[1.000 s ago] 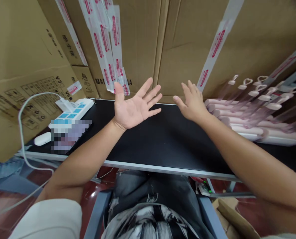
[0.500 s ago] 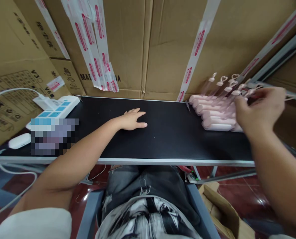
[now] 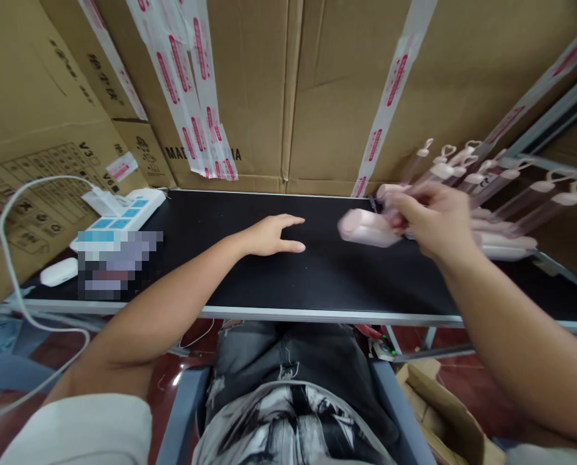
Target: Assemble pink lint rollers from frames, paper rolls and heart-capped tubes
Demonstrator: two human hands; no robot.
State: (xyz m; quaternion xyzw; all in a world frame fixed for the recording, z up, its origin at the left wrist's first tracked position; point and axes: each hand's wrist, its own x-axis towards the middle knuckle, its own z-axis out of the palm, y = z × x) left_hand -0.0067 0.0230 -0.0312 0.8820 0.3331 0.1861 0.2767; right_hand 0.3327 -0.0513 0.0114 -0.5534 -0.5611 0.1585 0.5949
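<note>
My left hand [image 3: 271, 235] rests palm down on the black table top [image 3: 288, 278], fingers stretched out and holding nothing. My right hand [image 3: 431, 219] is closed round the rear of a pale pink tube-shaped item [image 3: 366, 227] and holds it just above the table, its rounded end pointing left. The item is blurred by motion. Behind my right hand lies a pile of several like pink items with clear heart-tipped ends [image 3: 504, 194] at the table's right.
Cardboard boxes [image 3: 288, 90] with red-printed tape wall off the back and left. A white and blue power strip [image 3: 118, 216] with a cable and a white mouse [image 3: 59, 271] sit at the left end. An open cardboard box [image 3: 443, 400] stands on the floor at my right.
My right hand reached to the pile on the right, closed on one pink item and brought it left. My left hand dropped from raised and spread to lying flat on the table.
</note>
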